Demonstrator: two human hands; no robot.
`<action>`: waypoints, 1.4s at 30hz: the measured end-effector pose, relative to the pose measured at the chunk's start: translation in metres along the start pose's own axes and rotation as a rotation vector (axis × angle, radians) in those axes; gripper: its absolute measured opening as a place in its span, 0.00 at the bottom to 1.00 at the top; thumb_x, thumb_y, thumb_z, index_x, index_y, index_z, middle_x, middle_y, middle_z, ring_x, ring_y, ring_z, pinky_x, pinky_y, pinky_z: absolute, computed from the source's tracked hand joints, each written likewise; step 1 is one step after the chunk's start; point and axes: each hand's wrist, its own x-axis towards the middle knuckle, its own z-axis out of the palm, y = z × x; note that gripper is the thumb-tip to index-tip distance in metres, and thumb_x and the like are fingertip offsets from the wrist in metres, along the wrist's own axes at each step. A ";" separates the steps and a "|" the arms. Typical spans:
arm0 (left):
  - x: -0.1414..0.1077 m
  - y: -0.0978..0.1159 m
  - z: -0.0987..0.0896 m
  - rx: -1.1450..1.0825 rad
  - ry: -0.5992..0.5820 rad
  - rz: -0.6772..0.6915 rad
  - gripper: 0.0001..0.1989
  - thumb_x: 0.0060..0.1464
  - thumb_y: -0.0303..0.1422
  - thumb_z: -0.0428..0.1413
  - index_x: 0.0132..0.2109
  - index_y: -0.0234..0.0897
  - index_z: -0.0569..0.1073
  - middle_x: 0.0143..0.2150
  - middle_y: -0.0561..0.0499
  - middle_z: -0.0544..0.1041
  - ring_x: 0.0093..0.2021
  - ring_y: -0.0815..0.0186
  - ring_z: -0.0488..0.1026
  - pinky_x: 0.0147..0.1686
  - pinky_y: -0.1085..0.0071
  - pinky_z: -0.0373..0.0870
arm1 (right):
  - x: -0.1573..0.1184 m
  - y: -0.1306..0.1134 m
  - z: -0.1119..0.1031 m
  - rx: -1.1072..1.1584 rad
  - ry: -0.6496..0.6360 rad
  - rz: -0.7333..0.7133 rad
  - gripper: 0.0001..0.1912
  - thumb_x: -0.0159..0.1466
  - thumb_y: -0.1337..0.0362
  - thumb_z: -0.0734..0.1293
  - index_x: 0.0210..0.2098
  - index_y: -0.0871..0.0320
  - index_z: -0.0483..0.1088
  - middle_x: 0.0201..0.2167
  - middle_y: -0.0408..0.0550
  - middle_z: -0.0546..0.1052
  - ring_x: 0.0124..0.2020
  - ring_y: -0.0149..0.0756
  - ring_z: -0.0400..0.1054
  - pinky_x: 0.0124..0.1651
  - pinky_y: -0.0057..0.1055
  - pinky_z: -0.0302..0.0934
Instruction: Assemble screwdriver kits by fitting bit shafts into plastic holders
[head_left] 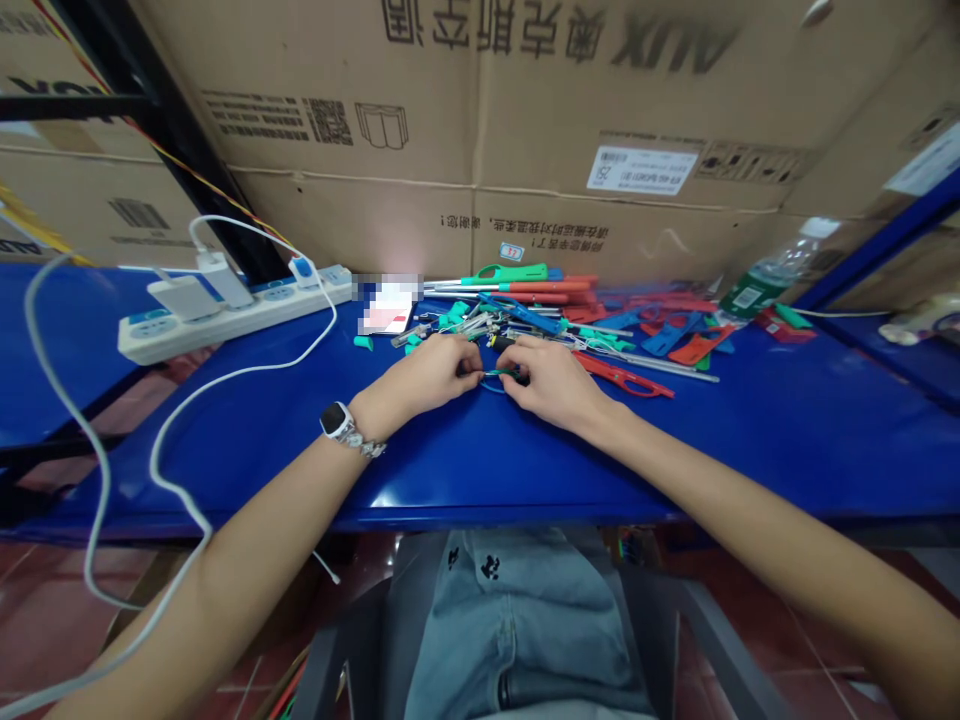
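My left hand (442, 368) and my right hand (551, 378) meet low over the blue tabletop, fingers bent and pinched. Between their fingertips is a thin green-and-blue piece (491, 374), mostly covered by the fingers; its exact kind does not show. Just behind the hands lies a heap of long-necked lighter parts: metal tubes, small green caps (454, 317) and coloured handle shells. A red handle shell (626, 375) with a finger loop lies right of my right hand. A yellow-and-black tool end (501, 342) shows beside my right fingers, partly hidden.
A white power strip (232, 315) with chargers stands at left, its cable (247, 372) looping near my left arm. Behind the heap are a phone (390, 308) and a large cardboard box (480, 130). A green-labelled bottle (769, 280) stands at right. The blue table's (480, 480) front edge is near my lap.
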 end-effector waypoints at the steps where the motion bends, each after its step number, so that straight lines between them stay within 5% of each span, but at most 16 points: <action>1: 0.000 0.000 0.000 0.016 -0.002 0.000 0.03 0.59 0.26 0.60 0.35 0.35 0.77 0.30 0.50 0.77 0.32 0.65 0.72 0.34 0.67 0.65 | 0.000 0.001 0.000 0.001 0.007 0.003 0.06 0.64 0.71 0.68 0.38 0.59 0.78 0.37 0.48 0.76 0.33 0.34 0.68 0.39 0.33 0.59; 11: -0.003 0.006 -0.001 0.153 -0.010 -0.016 0.04 0.61 0.29 0.59 0.36 0.36 0.77 0.35 0.48 0.77 0.34 0.62 0.73 0.34 0.66 0.66 | -0.003 -0.001 0.000 -0.075 0.026 0.031 0.04 0.64 0.68 0.69 0.38 0.57 0.77 0.40 0.49 0.77 0.35 0.36 0.69 0.36 0.33 0.57; 18: -0.001 0.006 0.000 0.224 -0.003 0.111 0.09 0.66 0.30 0.54 0.43 0.38 0.80 0.41 0.46 0.77 0.39 0.60 0.76 0.39 0.65 0.70 | -0.002 0.007 0.005 0.033 0.041 0.035 0.06 0.63 0.73 0.68 0.37 0.59 0.78 0.37 0.49 0.76 0.34 0.34 0.69 0.41 0.33 0.62; 25: 0.000 0.018 0.002 0.320 -0.016 0.031 0.08 0.62 0.27 0.56 0.39 0.35 0.80 0.37 0.45 0.76 0.34 0.61 0.75 0.33 0.66 0.67 | -0.002 0.004 0.005 0.055 0.064 0.090 0.07 0.62 0.74 0.68 0.36 0.61 0.79 0.35 0.49 0.75 0.32 0.34 0.69 0.40 0.32 0.63; 42: -0.004 0.023 0.012 0.364 0.028 -0.016 0.11 0.65 0.27 0.52 0.39 0.32 0.78 0.39 0.42 0.76 0.40 0.57 0.76 0.39 0.63 0.73 | -0.003 -0.007 0.003 -0.165 0.029 0.100 0.08 0.65 0.71 0.66 0.38 0.61 0.79 0.39 0.54 0.76 0.36 0.40 0.69 0.40 0.36 0.61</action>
